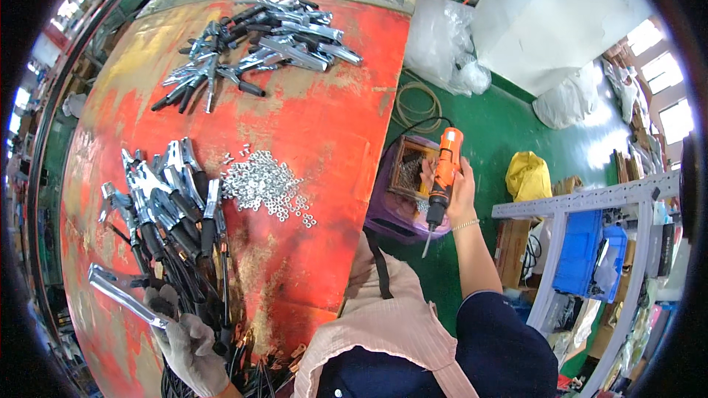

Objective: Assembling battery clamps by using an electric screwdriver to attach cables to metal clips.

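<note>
My left hand, in a pale glove, is closed around a silver metal spring clamp at the table's lower left. Just beyond it lies a heap of clamps with black grips, and black cables run from it toward me. Off the table's right side, my bare right hand grips an orange power screwdriver. Its bit points down toward me, touching nothing, and a black cord leaves its far end. Small silver nuts lie spread on the red table between my hands.
More clamps are piled at the table's far end. Below the screwdriver stands a purple tub with a wooden box of small metal parts. A yellow sack sits on the green floor; a grey metal rack with blue bins stands right.
</note>
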